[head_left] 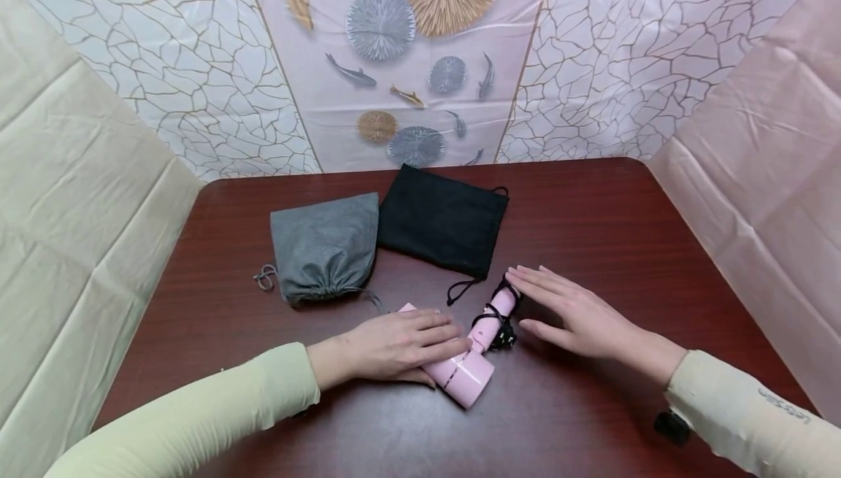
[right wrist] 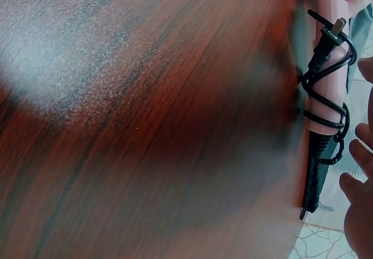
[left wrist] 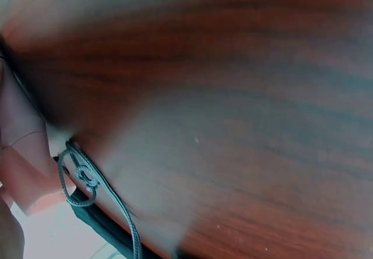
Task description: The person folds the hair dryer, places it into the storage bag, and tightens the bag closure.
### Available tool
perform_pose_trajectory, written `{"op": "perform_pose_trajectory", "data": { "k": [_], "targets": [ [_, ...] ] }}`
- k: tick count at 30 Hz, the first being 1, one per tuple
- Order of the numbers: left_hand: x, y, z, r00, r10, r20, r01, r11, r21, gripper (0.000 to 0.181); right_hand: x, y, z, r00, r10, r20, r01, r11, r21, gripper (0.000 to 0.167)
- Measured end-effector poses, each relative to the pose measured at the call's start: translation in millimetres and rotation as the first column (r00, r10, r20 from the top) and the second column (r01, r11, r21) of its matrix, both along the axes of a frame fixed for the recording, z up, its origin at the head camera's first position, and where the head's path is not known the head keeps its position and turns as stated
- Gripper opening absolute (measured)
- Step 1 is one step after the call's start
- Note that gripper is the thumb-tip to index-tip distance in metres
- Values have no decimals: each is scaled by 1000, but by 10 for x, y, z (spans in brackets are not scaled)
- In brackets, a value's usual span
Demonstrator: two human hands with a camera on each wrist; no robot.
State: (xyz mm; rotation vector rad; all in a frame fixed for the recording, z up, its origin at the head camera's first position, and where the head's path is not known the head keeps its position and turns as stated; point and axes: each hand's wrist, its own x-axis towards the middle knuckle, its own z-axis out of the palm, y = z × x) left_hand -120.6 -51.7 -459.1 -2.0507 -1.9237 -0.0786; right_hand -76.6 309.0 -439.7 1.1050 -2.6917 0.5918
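A pink hair dryer lies on the table, its handle pointing up and right with a black cord and plug wound round it. The left hand lies over the dryer's barrel, fingers extended across it; its underside is hidden. In the left wrist view, part of the pink barrel shows at the left edge. Beside the handle's cord end, the right hand is held with straight fingers, fingertips close to the cord; whether they touch it is unclear. The right wrist view has its fingers at the right edge.
A grey drawstring pouch lies behind the left hand, its cord visible in the left wrist view. A black drawstring pouch is to its right, farther back. The dark red wooden table has fabric walls on three sides.
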Motion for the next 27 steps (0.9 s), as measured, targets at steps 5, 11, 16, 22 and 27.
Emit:
{"op": "perform_pose_trajectory", "data": {
  "k": [5,11,16,22,27],
  "targets": [
    [45,3,10,1000,11,6,-11,999,32,68,6,0,5,994,-91,64,92,996,-1,74],
    [56,1,65,998,54,41,-57,995,84,72,12,-35,36,978,-164,128,174,982,-75,76],
    [64,-22,130,992,100,72,-109,986,125,74,9,-160,64,944,-198,263,238,963,-128,77],
    [102,-41,181,986,159,47,-164,978,129,75,-53,-361,57,897,-215,386,304,935,-185,80],
    [101,-52,231,983,184,-2,-182,975,127,73,-101,-493,57,882,-208,423,336,907,-253,78]
  ]
}}
